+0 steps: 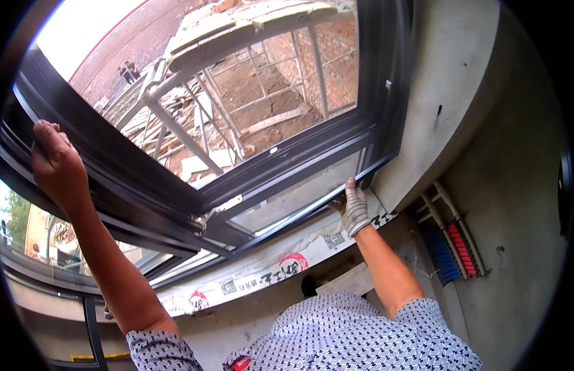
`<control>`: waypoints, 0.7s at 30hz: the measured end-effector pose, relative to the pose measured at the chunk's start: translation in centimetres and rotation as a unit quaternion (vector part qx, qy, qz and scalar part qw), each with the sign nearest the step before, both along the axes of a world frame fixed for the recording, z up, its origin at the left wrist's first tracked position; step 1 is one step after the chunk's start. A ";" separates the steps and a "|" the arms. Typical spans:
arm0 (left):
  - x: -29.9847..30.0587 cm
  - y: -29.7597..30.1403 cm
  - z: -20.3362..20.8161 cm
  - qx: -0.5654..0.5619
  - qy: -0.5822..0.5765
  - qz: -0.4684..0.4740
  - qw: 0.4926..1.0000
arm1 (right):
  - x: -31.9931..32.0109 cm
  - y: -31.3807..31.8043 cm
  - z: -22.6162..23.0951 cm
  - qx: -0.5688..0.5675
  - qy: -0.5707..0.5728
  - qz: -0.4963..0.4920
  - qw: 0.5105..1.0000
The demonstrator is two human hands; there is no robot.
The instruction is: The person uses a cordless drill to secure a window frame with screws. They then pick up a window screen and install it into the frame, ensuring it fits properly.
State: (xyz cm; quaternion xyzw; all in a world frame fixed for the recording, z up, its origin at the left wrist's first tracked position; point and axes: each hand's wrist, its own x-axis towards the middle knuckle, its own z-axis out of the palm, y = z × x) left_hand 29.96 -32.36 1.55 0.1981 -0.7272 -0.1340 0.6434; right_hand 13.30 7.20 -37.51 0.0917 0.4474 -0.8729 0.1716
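Shirt: I see the blue-and-white patterned shirt (361, 337) at the bottom edge, both forearms rising out of it.
Right hand: the right hand (353, 207), in a striped knit work glove, has its fingers curled around the lower right corner of the black metal window sash (280, 161), holding it from underneath.
Left hand: the bare left hand (55, 164) sits high on the far left of the sash rail, fingers folded over the top edge, gripping it.
Sash: it hangs tilted between the two hands, glass intact, in front of the opening and above the taped sill.
Sill: a white protective film strip with red round marks (262, 275) runs along the sill just below the sash.
Doing it well: I'd judge both grips should stay firm and level, the gloved corner guided, not forced.
Edges: the grey concrete wall (466, 93) stands just beside the right corner; pinch risk there.
Room: white pipes with red and blue hose bundles (454, 244) crowd the lower right; left side looks freer.
Beyond: through the glass, grey metal scaffolding (194, 117) and rubble far below.
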 end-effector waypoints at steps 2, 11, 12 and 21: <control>-0.8 0.3 -0.1 -0.015 0.025 0.014 0.999 | -0.4 -0.4 -0.6 0.017 -0.012 0.001 1.000; -2.9 1.4 -0.4 -0.087 0.017 0.042 0.995 | -2.3 -0.7 -2.5 -0.009 -0.028 -0.028 0.999; -3.2 1.4 -0.5 -0.090 0.026 0.035 0.995 | -2.3 -0.5 -2.1 -0.007 -0.022 -0.027 0.999; -2.4 1.6 -0.1 -0.090 0.045 0.054 0.993 | -2.5 -1.8 -0.4 -0.057 -0.018 0.000 0.998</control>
